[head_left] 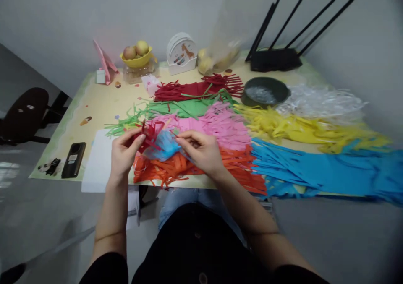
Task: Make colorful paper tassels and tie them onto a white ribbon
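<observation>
My left hand [126,149] is closed on a small bunch of dark red strips [150,134], thumb against fingers. My right hand [198,147] pinches at the edge of a light blue, filmy bunch [165,144] that hangs between both hands; what exactly sits in its fingertips is too small to make out. Orange fringed strips [179,164] lie under the hands. Just beyond them are pink fringed strips [225,126], green fringed strips [189,108] and a red fringed piece [195,90].
Yellow strips [296,128] and blue fringed sheets [330,166] spread to the right, the blue overhanging the table edge. A dark bowl [266,92], clear shredded film [321,101] and a black router [275,60] stand behind. A phone [73,160] and white paper [97,162] lie left.
</observation>
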`<state>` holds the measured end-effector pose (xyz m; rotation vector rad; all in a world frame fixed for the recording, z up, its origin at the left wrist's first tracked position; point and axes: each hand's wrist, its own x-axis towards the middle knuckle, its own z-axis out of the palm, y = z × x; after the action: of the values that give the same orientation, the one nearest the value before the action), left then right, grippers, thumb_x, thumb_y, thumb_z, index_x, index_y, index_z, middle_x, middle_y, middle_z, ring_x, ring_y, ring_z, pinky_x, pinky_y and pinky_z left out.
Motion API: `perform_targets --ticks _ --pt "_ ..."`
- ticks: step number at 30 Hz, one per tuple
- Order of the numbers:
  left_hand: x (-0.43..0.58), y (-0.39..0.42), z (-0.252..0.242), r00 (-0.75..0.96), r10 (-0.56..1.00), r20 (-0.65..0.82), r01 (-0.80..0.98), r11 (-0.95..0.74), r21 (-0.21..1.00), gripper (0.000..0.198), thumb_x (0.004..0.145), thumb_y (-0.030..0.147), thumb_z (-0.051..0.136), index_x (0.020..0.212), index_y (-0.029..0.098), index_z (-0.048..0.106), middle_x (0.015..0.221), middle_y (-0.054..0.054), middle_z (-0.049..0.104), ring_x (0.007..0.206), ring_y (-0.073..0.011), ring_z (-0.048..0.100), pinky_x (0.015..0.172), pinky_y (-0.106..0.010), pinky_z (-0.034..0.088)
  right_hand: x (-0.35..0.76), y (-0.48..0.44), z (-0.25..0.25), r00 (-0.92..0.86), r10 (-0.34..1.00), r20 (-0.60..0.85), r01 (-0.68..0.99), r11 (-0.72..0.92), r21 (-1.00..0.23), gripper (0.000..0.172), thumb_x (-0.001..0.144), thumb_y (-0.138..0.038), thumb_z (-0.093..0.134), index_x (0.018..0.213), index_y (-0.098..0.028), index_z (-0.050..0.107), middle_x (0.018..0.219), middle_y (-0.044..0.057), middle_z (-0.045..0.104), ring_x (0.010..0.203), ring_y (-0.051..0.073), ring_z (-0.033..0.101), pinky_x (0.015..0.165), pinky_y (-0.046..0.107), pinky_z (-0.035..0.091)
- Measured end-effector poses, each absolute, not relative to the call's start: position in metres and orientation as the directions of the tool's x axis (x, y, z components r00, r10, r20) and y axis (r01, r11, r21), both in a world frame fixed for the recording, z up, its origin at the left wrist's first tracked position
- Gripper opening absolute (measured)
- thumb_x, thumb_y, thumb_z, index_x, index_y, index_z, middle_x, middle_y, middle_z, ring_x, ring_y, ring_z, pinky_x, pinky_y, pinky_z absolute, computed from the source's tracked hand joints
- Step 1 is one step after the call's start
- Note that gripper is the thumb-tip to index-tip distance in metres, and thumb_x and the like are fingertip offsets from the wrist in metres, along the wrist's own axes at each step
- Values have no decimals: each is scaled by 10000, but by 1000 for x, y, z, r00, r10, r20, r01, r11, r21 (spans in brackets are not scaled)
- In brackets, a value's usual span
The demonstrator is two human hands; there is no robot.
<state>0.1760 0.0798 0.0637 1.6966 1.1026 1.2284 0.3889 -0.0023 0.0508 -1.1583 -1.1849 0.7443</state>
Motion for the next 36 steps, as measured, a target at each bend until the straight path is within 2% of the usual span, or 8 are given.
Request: perform_targets --ticks 5,9,12,15,19,29,33,36 --pt "214 65 63 286 896 339 145 -390 909 223 798 372 785 943 203 801 959 -63 759 903 -185 688 835 -294 539 387 -3 62 216 927 308 131 286 -949 204 883 -375 663 855 -180 716 534 -39 585 457 81 496 488 216 382" --pt "222 63 65 344 934 93 -73 -72 995 240 742 388 800 852 175 771 734 -31 677 671 -141 604 627 -257 492 390 -4 64 231 926 298 104 281 -954 202 880 -368 655 861 -173 702 544 -42 583 465 81 503 501 215 395" --pt "228 61 73 472 880 -52 -268 199 942 244 711 358 785 775 132 716 559 19 507 540 -103 487 557 -240 439 391 -3 63 230 929 291 98 275 -956 201 878 -355 649 864 -160 697 551 -39 584 470 81 512 507 213 396" --pt "233 57 80 533 842 -85 -354 313 881 188 718 268 753 815 125 680 533 54 416 496 -77 404 529 -218 391 391 -3 63 193 942 274 101 258 -961 205 880 -355 631 864 -161 696 561 -35 591 475 79 513 509 211 391" --pt "236 55 82 564 822 -76 -409 358 839 152 733 201 712 863 140 662 528 65 388 485 -71 361 532 -212 362 392 -3 63 198 940 278 99 263 -960 224 879 -372 626 853 -161 697 551 -39 564 485 76 485 505 208 372" --pt "240 53 84 590 803 -77 -436 398 807 119 742 179 689 853 143 662 518 76 340 484 -65 322 529 -198 338 397 -7 63 182 957 227 97 212 -972 261 882 -419 633 855 -166 692 548 -38 535 488 79 479 503 213 353" --pt "238 54 81 609 788 -89 -396 399 827 124 752 201 704 853 152 649 519 72 362 482 -68 340 531 -200 353 399 -6 63 182 959 216 86 204 -975 261 882 -419 645 864 -164 697 546 -36 550 487 80 493 506 211 376" --pt "234 56 79 624 775 -100 -315 367 875 152 765 235 736 846 151 638 529 57 423 494 -74 395 531 -201 361 402 -5 63 138 975 176 -5 178 -984 275 867 -423 677 955 -164 693 556 -44 588 473 73 505 496 200 402"
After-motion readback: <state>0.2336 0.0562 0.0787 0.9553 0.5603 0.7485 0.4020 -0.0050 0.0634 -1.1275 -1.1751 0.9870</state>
